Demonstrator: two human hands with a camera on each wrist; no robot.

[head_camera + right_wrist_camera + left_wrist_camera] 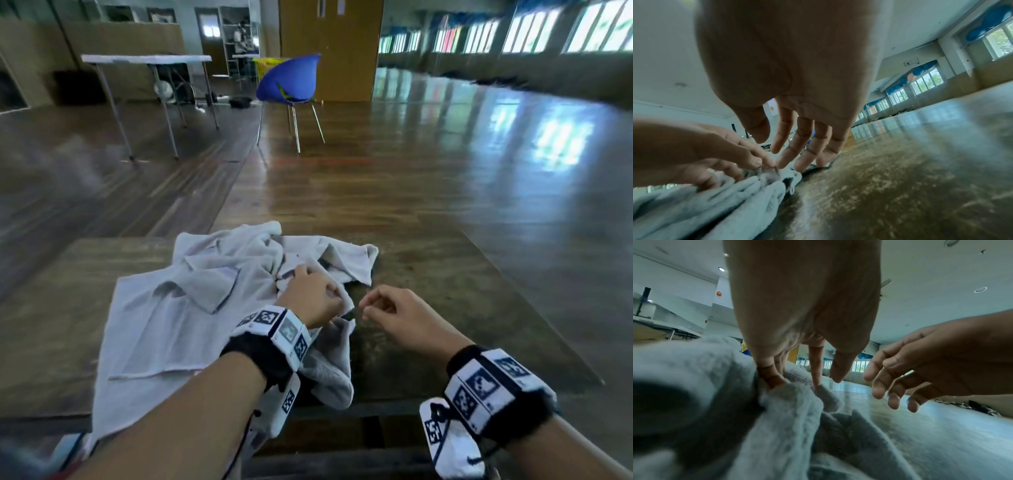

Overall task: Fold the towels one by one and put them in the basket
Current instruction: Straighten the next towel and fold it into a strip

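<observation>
A crumpled pale grey towel (191, 301) lies spread over the left and middle of the dark wooden surface (445, 291), its near edge hanging over the front. The left hand (313, 296) rests on the bunched right side of the towel; the grip there is curled, with fingertips (774, 378) digging into a fold of cloth and the index finger pressing a small corner. The right hand (394, 313) hovers just beside it over bare wood, apart from the towel (its fingers loosely bent, thumb near the index, holding nothing). From the right wrist view those fingers (789, 155) point down toward the towel's edge without clearly touching it.

Both wrists carry black bands with white marker blocks (274, 327). Beyond the surface, on the shiny wooden floor (411, 164), stands a blue chair (289, 80) with thin metal legs, and to its left a white folding table (147, 60). A yellow basket (265, 65) shows partly behind the chair, well apart from the towel.
</observation>
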